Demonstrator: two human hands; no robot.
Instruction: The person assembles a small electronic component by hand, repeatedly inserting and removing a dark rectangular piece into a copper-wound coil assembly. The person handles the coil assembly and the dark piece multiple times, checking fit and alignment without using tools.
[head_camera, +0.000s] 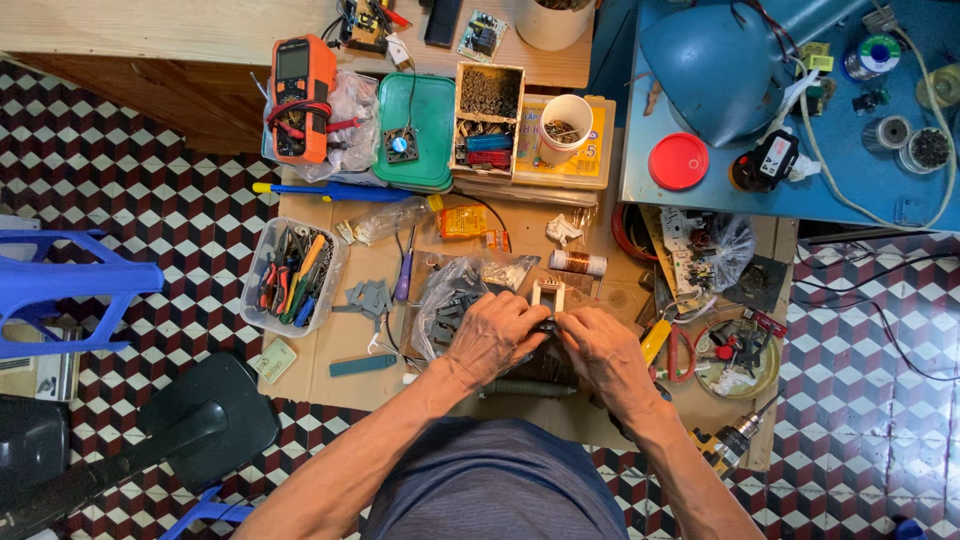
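Left hand (495, 335) and right hand (600, 345) meet, both clamped on 1 small dark part (546, 326) above the cardboard-covered surface (330, 350); a clear plastic bag (450, 290) lies just beside.

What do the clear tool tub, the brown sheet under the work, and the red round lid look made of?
The clear rectangular tool tub looks like glossy see-through plastic: the tools show through its walls. The brown flat sheet under the hands seems to be matte corrugated cardboard, judging by its dull tan face and worn edges. The red round lid is probably smooth moulded plastic with an even sheen.
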